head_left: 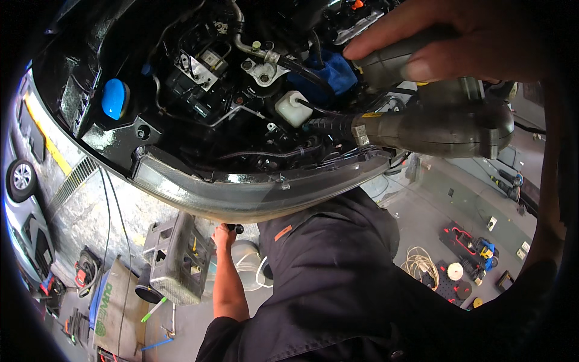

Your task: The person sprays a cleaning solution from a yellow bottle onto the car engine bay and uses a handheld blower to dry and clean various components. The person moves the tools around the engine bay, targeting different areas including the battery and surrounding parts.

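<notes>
In the head view, the right hand [479, 45] has finger and thumb curled round the far part of a grey plastic duct [446, 133], over at the right by the end of the headlight [259, 199]. It looks light, stiff and slightly slippery (hollow, I'd guess); its fat body seems a surer hold than the bendier ribbed hose [335, 125]. Nearer, the left hand [224, 236] grips a short black handle [239, 229].

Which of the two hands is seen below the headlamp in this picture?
The left hand, beside the grey plastic crate and closed on a small black object; the right hand is at upper right, by a dark plastic duct.
</notes>
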A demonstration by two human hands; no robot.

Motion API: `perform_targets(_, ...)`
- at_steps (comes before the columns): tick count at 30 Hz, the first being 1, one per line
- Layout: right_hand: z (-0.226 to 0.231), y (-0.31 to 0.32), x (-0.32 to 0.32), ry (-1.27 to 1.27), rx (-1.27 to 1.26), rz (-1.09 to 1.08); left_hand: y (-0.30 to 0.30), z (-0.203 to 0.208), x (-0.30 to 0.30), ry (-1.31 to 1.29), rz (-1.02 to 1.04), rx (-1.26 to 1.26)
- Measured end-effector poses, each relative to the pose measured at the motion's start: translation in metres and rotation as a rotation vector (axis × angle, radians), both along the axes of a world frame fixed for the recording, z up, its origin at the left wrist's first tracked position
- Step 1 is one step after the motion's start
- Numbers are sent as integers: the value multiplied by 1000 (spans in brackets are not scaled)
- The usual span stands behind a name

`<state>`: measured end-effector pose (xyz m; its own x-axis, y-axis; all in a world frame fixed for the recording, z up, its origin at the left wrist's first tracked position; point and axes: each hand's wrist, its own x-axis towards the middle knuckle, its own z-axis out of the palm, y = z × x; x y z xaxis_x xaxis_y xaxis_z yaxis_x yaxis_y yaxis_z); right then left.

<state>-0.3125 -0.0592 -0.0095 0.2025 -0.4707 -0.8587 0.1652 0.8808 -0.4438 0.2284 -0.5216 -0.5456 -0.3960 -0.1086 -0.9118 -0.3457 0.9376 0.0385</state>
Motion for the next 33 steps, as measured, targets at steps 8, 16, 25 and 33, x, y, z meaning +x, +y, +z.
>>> perform_targets(8, -7, -21, 35, 484, -85, 124, 2, 5, -1, -20, 16, 36)
perform_targets(16, -11, -26, 40, 549, -59, 115, 3, 12, 18, 18, 67, 4)
perform_targets(25, 14, -8, 77, 634, 59, 2, -3, 4, 10, -12, 33, 7)
perform_targets(33, 40, 15, 97, 624, 172, -95, -11, -8, 16, -5, 18, 24)
